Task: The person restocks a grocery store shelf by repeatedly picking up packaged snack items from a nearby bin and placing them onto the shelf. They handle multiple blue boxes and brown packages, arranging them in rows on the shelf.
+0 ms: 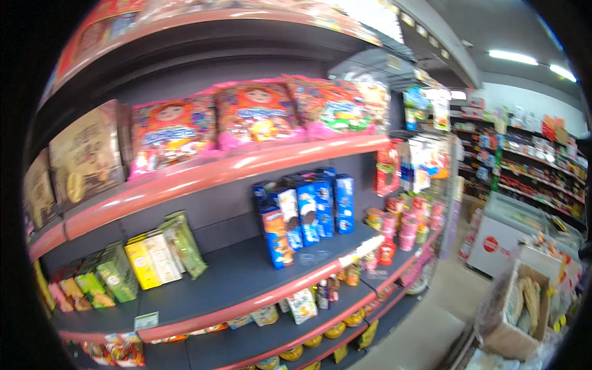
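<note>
Neither my left hand nor my right hand is in view. Before me stands a dark store shelf unit with red front rails [240,167]. Pink-edged candy bags with a doll face, among them a middle bag [256,113], lean in a row on the upper shelf. Brown snack pouches [85,155] stand left of them. On the shelf below, upright blue cookie boxes [307,210] cluster toward the right, with an orange-and-blue box [277,238] in front. Yellow and white packets [153,260] and green packets [185,245] lean at the left, beside a dark green box [116,273].
Pink and red cups [408,231] fill the adjoining shelf section. Lower shelves hold yellow-lidded tubs [335,329] and pouches [302,306]. Across the tiled aisle [441,305] are a white chest freezer [490,245] and an open cardboard box [504,328]. Stocked shelves [541,178] stand farther back.
</note>
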Demonstrator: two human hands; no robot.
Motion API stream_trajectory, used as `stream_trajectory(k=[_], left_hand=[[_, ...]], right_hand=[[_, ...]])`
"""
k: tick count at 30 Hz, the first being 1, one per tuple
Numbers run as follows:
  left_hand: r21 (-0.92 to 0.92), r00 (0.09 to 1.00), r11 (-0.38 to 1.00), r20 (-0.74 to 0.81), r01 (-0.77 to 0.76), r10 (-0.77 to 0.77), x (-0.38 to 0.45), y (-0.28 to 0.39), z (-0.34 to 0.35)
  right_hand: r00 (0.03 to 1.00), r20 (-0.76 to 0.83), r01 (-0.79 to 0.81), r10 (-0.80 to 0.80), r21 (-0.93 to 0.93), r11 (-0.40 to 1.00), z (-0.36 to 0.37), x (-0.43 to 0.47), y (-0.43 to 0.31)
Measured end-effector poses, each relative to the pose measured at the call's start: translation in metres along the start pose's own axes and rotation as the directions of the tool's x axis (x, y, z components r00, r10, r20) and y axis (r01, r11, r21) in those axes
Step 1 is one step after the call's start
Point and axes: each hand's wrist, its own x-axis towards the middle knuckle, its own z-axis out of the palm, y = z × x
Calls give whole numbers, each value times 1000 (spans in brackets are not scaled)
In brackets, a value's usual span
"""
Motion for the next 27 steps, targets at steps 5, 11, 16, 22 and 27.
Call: stream_trajectory(k=[5,11,16,22,27], left_hand=[[70,981,993,-162,-93,103,-22,20,-8],[254,898,940,-320,-227,303,-63,47,-18],[476,778,831,-389,-289,493,-96,65,-27],[707,637,639,-348,-303,688,-122,71,-31],[731,581,614,-372,-297,724,-147,68,-39]], right_hand=[[992,47,114,-116,50,992,2,28,-9],[987,-144,61,-74,-87,994,15,61,-13],[905,-305,-212,296,278,937,12,86,-24],[830,273,-353,487,932,79,43,128,-68],[867,283,-328,411,944,41,50,158,-89]])
